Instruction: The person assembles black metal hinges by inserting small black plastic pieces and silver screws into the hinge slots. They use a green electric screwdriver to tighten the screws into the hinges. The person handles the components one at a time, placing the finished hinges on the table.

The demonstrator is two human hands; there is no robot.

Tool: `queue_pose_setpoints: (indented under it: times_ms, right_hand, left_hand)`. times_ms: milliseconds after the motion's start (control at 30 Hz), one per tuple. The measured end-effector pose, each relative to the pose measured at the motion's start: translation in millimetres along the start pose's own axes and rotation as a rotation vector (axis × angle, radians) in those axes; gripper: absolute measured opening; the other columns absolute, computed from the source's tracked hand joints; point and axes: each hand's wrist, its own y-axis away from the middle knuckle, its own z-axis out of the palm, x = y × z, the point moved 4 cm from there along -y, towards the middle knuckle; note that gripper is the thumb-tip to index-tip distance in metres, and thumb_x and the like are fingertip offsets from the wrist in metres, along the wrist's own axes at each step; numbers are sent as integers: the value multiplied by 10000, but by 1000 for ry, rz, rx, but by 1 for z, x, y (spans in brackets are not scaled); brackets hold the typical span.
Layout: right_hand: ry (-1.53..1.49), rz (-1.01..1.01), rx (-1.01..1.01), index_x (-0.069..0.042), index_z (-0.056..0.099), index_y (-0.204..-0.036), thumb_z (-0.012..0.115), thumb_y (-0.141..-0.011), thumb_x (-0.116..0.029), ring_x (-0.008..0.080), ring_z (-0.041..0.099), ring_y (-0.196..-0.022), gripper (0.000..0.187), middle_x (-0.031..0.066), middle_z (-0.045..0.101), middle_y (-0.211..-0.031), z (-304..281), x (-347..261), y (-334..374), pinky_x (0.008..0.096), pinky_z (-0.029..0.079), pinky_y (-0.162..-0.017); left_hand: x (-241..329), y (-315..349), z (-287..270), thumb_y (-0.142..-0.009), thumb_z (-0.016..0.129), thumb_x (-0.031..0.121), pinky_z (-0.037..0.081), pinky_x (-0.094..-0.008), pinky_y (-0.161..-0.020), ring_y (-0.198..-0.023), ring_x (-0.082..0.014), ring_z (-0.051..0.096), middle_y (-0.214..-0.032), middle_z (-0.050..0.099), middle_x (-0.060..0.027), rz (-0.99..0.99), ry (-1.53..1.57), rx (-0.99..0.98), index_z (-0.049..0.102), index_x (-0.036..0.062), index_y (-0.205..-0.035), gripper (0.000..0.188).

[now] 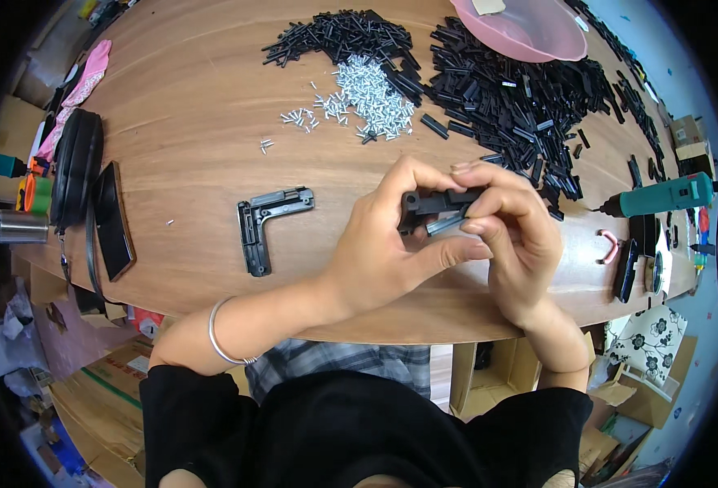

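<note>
Both hands meet over the right front part of the table. My left hand point(383, 244) is closed around one end of a black plastic part point(414, 210), its thumb stretched under it toward the other hand. My right hand point(521, 228) pinches a small dark strip with a shiny face point(447, 224) against that part, with fingers curled over its far end. How the two pieces fit together is partly hidden by my fingers. Left of my hands lies an L-shaped black plastic shell half point(255, 224), shaped like a toy pistol, hollow side up.
Silver screws point(373, 93) form a pile at the back middle, beside heaps of black pins point(334, 37) and black plastic pieces point(497, 89). A pink bowl point(530, 32) stands behind. A teal electric screwdriver point(660, 197) is at right; a phone point(113, 224) and black case point(78, 167) at left.
</note>
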Motion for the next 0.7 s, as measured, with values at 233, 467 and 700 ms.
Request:
queue_pose_setpoints:
  times_ms: [233,467,700]
  right_hand:
    - [-8,-48,20,47,540,-834,609,-746,74,286,608,-921,116,200,616,-970,4,-9,3,318,486,-763]
    - [-107,2,121,34,612,-909,610,-698,97,286,611,-943,220,185,624,-1015,5,-10,4,328,483,-794]
    - [108,-32,134,-19,672,-941,589,-726,68,254,615,-952,247,121,656,-981,3,-14,-2,317,491,-812]
  left_hand:
    - [7,3,0,-721,764,217,460,-249,-672,-761,-115,569,-850,592,-69,223,-158,134,488,27,-960,412]
    - [15,3,4,-752,738,153,474,-235,-715,-820,-128,606,-863,616,-78,244,-103,165,483,18,-1004,383]
    - [31,0,5,-796,686,123,451,-232,-795,-918,-126,576,-1006,600,-110,366,-291,249,382,-14,-1234,552]
